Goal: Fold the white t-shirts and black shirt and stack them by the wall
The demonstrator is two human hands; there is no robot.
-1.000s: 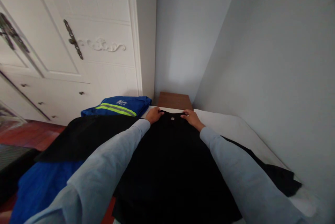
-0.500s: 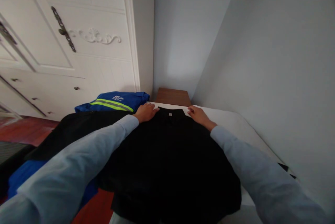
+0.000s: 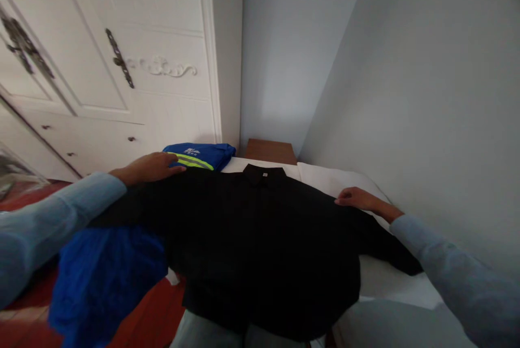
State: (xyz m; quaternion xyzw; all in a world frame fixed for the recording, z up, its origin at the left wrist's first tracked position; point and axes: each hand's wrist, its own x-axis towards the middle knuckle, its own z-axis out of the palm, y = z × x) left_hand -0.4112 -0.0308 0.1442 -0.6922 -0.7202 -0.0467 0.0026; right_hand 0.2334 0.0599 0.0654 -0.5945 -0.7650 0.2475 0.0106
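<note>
Smoothing seems to be the step in hand. The black shirt (image 3: 260, 239) lies spread front-up on the white bed (image 3: 339, 181), its collar (image 3: 263, 173) at 12 o'clock and its lower hem hanging over the near edge at 6 o'clock. I judge that a next stroke calls for flat palms and an equal pull to both sides, so that the collar keeps its middle place.

The left hand (image 3: 152, 166) lies at 10 o'clock of the shirt, on the sleeve part, palm down with the fingers stretched out; it grips nothing. The right hand (image 3: 355, 198) lies at 2 o'clock on the other shoulder, also palm down and unclenched, the fingers a little bent, holding nothing.

Just beyond the left fingertips is a folded blue garment (image 3: 205, 152) with a yellow stripe. Loose blue cloth (image 3: 105, 272) hangs at 8 o'clock. A brown nightstand (image 3: 270, 150) stands behind the collar, and a white wardrobe (image 3: 122, 28) at 11 o'clock.
</note>
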